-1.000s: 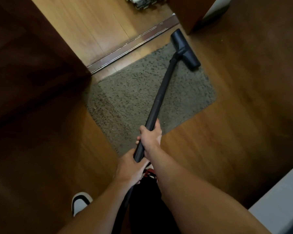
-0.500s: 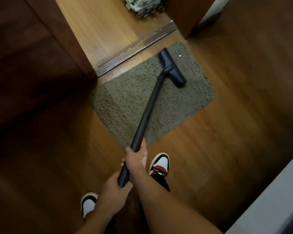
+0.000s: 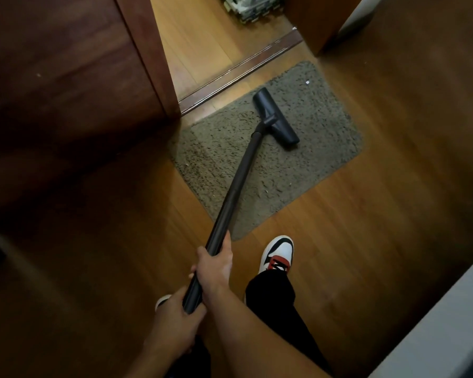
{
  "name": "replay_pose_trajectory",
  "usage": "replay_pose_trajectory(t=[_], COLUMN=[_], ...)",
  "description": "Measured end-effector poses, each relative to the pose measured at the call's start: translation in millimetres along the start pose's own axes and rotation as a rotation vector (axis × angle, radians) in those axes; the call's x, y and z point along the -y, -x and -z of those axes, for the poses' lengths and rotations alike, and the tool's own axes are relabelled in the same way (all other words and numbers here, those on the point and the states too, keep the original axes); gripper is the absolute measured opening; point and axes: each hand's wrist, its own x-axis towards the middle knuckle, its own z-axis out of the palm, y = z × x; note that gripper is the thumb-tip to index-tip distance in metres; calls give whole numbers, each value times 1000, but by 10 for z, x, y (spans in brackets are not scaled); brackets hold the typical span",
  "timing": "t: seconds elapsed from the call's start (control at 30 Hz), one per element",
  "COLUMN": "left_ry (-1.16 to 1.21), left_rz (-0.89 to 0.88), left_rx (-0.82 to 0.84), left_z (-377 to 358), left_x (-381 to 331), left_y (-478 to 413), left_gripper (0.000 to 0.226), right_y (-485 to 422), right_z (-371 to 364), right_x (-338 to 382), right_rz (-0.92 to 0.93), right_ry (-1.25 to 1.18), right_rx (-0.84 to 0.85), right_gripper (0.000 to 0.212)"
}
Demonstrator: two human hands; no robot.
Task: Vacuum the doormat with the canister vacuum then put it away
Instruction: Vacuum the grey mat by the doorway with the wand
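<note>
Pulled back from the far edge, the black floor head [image 3: 277, 118] now sits near the middle of the gray doormat [image 3: 311, 165]. The right hand [image 3: 215, 266] wraps around the long tube [image 3: 238, 184], and the left hand [image 3: 175, 315] grips it lower down. The doormat lies on a brown wood floor [image 3: 380, 227], beside a door track [image 3: 238, 68] and a dark wooden door [image 3: 66, 77].

the left hand [image 3: 175, 324] hides most of the left shoe [image 3: 161, 299].
</note>
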Motion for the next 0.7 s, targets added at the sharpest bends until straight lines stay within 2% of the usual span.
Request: replay_pose_trajectory(t=[0.43,0.7], left_ry=[-6,-18], left_rz=[-97,-104], left_rx=[-54,-21], left_z=[-574,-982], left_x=[-893,-1565], left_y=[-500,-816], left_gripper=[10,14], right_y=[-679,-1133], right_z=[542,1014], right_x=[837,1421], right_rz=[77,90], right_ry=[31,16], right_rx=[-13,-36], right_gripper=[78,74])
